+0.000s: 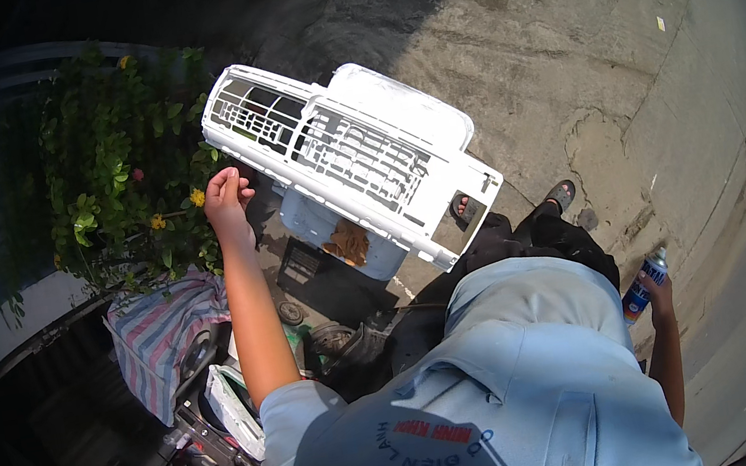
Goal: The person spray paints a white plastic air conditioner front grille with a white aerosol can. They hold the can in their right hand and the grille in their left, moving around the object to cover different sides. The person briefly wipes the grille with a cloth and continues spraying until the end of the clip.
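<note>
A white slatted plastic casing [364, 166], like the frame of a wall air conditioner, lies slantwise in front of me. My left hand [230, 196] is raised beside its left long edge, with the fingers curled in. Whether anything is between those fingers is hidden, and I cannot tell whether they touch the casing. Low at my right side, my right hand [659, 296] is wrapped round a blue spray can [645, 286], its top pointing up and away. Beyond the casing shows a rounded white panel [398, 104], partly covered by it.
Left of the casing grows a leafy bush [120, 164] with yellow flowers. A pale blue tub [376, 256] with something brown in it stands under the casing. A striped cloth [163, 334] and cluttered tools [205, 462] lie at lower left. Concrete pavement [552, 84] stretches right.
</note>
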Motion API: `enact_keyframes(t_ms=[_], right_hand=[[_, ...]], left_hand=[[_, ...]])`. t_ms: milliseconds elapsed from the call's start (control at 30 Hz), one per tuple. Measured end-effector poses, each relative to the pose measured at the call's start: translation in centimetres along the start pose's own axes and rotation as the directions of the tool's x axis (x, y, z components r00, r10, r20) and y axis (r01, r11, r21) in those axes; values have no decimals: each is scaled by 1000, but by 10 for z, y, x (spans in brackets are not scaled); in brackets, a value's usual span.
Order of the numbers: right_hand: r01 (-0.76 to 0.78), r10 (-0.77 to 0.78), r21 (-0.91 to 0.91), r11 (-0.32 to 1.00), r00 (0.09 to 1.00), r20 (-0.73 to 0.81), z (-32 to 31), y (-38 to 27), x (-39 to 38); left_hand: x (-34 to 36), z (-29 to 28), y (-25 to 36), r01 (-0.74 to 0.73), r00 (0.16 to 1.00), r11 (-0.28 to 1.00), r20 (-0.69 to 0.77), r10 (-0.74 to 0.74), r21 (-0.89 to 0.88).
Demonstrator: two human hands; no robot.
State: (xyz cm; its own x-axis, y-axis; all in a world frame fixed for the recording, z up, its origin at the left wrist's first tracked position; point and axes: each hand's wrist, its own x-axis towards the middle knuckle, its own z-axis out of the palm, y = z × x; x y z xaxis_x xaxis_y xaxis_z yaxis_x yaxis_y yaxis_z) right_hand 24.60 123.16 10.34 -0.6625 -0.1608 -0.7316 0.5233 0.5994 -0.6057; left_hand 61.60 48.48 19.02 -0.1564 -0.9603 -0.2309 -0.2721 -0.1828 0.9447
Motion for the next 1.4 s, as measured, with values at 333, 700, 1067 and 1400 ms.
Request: enact_keyframes(t_ms=[333, 700, 1067, 1400], right_hand=[[192, -174, -187, 963, 979, 111, 7, -81, 58], [249, -237, -216, 944, 968, 78, -5, -91, 49], [137, -144, -194, 971, 989, -24, -7, -57, 23], [123, -131, -146, 982, 991, -42, -4, -44, 5]], left_hand=[[-26, 21, -107, 306, 941, 766, 57, -334, -565], [16, 43, -137, 444, 894, 462, 346, -284, -768], [26, 50, -146, 555, 807, 247, 586, 71, -794], [31, 52, -144, 509, 844, 308, 536, 3, -804]])
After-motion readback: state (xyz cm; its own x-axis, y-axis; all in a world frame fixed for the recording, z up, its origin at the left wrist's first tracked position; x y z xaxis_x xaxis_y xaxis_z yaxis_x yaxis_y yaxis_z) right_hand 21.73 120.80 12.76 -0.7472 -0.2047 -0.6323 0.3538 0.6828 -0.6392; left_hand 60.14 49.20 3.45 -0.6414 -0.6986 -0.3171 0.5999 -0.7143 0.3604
